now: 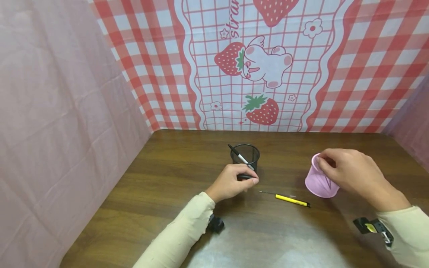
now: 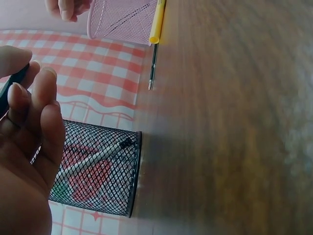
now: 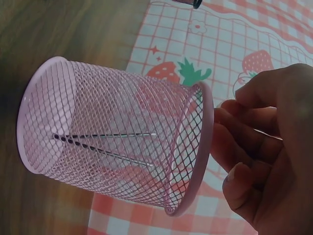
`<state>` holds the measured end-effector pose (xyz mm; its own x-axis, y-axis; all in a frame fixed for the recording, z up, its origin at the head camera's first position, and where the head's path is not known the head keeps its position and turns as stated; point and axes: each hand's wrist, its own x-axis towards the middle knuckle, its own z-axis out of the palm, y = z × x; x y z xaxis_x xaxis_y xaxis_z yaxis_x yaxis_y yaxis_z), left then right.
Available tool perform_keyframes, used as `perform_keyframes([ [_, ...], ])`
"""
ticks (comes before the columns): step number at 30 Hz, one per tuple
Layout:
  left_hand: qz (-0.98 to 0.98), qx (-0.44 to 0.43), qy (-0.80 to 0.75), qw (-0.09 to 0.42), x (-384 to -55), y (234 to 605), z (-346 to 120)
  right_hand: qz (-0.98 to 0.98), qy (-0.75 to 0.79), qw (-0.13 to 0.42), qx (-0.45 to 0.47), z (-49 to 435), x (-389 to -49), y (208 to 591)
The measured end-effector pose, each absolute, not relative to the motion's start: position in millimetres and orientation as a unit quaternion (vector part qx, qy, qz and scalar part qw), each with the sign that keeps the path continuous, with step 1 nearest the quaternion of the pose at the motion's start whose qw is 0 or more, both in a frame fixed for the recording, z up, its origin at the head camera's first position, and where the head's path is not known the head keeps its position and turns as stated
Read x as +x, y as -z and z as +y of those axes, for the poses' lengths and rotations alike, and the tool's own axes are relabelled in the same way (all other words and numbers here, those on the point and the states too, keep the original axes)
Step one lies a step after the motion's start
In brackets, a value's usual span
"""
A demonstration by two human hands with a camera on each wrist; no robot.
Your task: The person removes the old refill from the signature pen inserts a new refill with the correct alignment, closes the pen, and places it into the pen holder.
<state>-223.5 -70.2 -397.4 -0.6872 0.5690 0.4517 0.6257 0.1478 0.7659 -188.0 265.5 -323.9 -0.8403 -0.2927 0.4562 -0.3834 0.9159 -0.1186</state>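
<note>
My left hand (image 1: 232,181) pinches a black pen (image 1: 245,176) between thumb and fingers, just in front of the black mesh cup (image 1: 255,156). A white marker with a black end (image 1: 242,158) leans in that cup. On the right, my right hand (image 1: 355,173) hovers at the rim of the pink mesh cup (image 1: 315,182); in the right wrist view its loosely bent fingers (image 3: 230,139) lie right by the rim, with nothing seen between them. Two thin pen refills (image 3: 105,134) stand inside the pink cup, their lower ends together.
Between the cups, a yellow pen barrel (image 1: 291,200) lies on the wooden table (image 1: 187,160), with a thin refill (image 1: 267,192) alongside it. A checked strawberry cloth (image 1: 218,89) hangs behind the table, and a pale pink curtain (image 1: 67,111) on the left.
</note>
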Motion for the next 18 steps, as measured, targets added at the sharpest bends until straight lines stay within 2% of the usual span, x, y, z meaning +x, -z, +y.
perform_keyframes([
  [12, -0.758, -0.4, 0.514, 0.047, -223.3, 398.6, -69.7, -0.973, -0.079, 0.14, 0.165, 271.2, -197.0, 322.3],
  [18, -0.761, -0.393, 0.513, 0.046, -210.0, 383.2, -67.4, -0.976, -0.07, 0.121, 0.167, 273.6, -200.2, 321.8],
])
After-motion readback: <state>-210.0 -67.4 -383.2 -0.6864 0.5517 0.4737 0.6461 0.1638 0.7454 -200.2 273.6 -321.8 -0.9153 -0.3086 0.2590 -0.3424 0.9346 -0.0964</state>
